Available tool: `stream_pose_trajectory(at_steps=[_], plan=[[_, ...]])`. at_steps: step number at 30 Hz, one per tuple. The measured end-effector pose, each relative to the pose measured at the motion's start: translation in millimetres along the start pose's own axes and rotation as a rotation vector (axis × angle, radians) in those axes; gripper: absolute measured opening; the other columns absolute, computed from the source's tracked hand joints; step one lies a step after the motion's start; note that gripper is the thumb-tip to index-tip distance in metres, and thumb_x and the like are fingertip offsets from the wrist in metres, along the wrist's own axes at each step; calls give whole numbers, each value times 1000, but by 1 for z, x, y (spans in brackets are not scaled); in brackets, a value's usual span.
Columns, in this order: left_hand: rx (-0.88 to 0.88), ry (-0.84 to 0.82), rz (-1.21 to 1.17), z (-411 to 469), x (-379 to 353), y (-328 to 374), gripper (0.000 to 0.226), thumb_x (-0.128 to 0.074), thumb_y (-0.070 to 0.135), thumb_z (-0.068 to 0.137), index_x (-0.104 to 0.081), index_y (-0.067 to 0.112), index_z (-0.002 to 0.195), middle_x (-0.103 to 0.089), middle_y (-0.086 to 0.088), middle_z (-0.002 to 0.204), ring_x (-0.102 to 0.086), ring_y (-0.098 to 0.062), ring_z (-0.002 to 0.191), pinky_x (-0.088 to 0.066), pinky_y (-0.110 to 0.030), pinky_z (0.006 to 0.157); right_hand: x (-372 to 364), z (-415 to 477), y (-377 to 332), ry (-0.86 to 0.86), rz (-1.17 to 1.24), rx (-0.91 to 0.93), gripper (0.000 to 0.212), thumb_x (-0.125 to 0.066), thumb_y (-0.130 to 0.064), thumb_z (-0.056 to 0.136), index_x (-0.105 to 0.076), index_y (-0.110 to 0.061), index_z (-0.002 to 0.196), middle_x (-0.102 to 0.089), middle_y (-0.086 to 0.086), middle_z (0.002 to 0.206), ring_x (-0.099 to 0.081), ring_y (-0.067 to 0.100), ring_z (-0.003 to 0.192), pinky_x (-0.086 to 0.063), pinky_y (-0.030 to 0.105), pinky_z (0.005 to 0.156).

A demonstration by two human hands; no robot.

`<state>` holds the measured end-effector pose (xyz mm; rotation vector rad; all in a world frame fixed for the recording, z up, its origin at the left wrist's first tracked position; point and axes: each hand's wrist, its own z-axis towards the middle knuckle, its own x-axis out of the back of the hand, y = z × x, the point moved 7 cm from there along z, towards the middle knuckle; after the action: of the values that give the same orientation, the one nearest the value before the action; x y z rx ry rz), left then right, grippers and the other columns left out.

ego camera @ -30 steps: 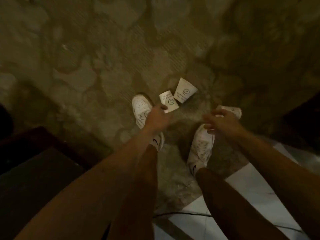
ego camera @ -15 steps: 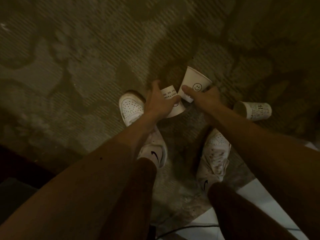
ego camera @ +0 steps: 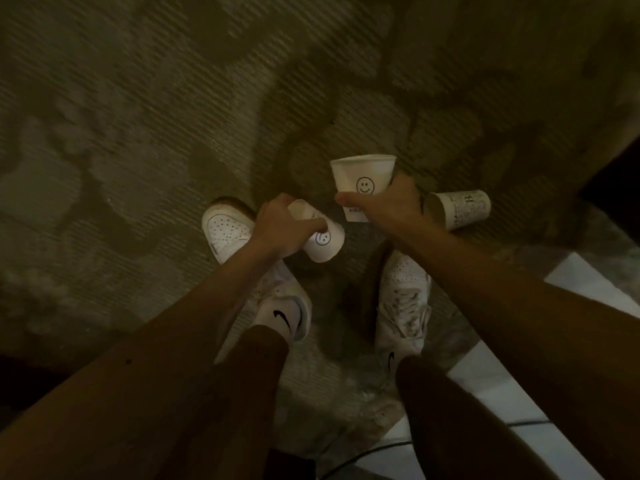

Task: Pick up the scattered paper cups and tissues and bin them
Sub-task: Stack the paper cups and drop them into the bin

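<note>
Lifted since earlier, the upright cup (ego camera: pixel 363 180) is clasped in the right grip (ego camera: pixel 394 206). The left grip (ego camera: pixel 280 230) clasps a tilted cup (ego camera: pixel 323 240); 1 printed cup (ego camera: pixel 462 209) lies on the carpet (ego camera: pixel 138 133).

The floor (ego camera: pixel 145 126) is a ribbed olive carpet with pale, blotchy patterning. At the lower right it gives way to white tiles (ego camera: pixel 585 285), and a thin dark cable (ego camera: pixel 360 458) runs across them. One paper cup (ego camera: pixel 462 209) with dark lettering lies on its side on the carpet, its open mouth facing left. A white left shoe (ego camera: pixel 227 230) and a white right shoe (ego camera: pixel 405 299) stand on the carpet, the right one near that cup.
</note>
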<state>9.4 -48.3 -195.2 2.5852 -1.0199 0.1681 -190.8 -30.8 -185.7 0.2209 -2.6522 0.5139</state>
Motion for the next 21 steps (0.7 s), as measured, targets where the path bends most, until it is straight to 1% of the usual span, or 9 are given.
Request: stream_pose_trajectory(at_steps=[2, 4, 6, 8, 10, 13, 16, 19, 21], plan=[[-12, -11, 5, -11, -10, 10, 62, -80, 28, 79, -51, 12, 131, -51, -3, 118, -56, -25, 104, -60, -41, 75, 27, -10, 12, 19, 58, 38, 73, -89, -39, 60, -57, -16, 121, -64, -5, 107, -62, 8, 94, -50, 17, 62], [-7, -104, 16, -21, -32, 23, 54, -76, 27, 81, -54, 12, 127, -56, -5, 116, -57, -25, 104, -57, -39, 78, 65, -14, 30, 72, 122, 54, 74, -89, -41, 57, -58, -18, 120, -65, -6, 106, -64, 6, 93, -52, 15, 61], [13, -235, 5, -33, -59, 38, 41, -70, 31, 82, -62, 15, 118, -62, -6, 112, -60, -25, 102, -53, -37, 75, 107, -12, 53, 109, 107, 59, 85, -88, -43, 55, -54, -16, 128, -63, 0, 118, -63, 11, 102, -57, 26, 75], [-4, -295, 27, -40, -84, 55, 23, -63, 39, 85, -69, 19, 94, -67, -4, 95, -63, -23, 89, -48, -32, 66, 141, -9, 74, 113, 5, 66, 93, -90, -39, 56, -47, -14, 135, -55, 6, 130, -56, 20, 116, -55, 40, 89], [-55, -259, 121, -41, -110, 72, 30, -60, 49, 88, -68, 21, 81, -67, 0, 87, -64, -20, 84, -50, -33, 69, 160, -5, 93, 96, -141, 89, 93, -91, -35, 58, -44, -12, 135, -48, 10, 134, -49, 26, 122, -49, 49, 97], [-90, -233, 214, -36, -149, 87, 34, -61, 55, 87, -70, 27, 105, -68, -2, 107, -63, -21, 100, -53, -40, 90, 163, 7, 109, 2, -132, 99, 87, -92, -22, 61, -45, -11, 133, -52, 11, 131, -52, 26, 120, -49, 47, 97], [-90, -321, 266, -31, -182, 90, 41, -61, 48, 91, -64, 29, 127, -64, -3, 124, -58, -24, 114, -50, -40, 97, 154, 18, 115, -96, 12, 72, 81, -90, -7, 61, -49, -9, 131, -60, 11, 125, -58, 25, 115, -54, 45, 91], [-108, -318, 249, -24, -198, 87, 34, -58, 45, 94, -67, 23, 119, -66, -6, 113, -61, -24, 106, -52, -40, 91, 143, 23, 115, -126, 71, 78, 83, -89, -2, 61, -48, -7, 133, -59, 11, 126, -58, 23, 114, -55, 26, 76], [-103, -236, 164, -21, -191, 85, 29, -54, 39, 98, -68, 19, 112, -68, -7, 107, -63, -23, 101, -52, -39, 86, 141, 25, 114, -97, 92, 75, 85, -89, -4, 62, -46, -9, 136, -58, 9, 128, -57, 21, 115, -52, 23, 77]])
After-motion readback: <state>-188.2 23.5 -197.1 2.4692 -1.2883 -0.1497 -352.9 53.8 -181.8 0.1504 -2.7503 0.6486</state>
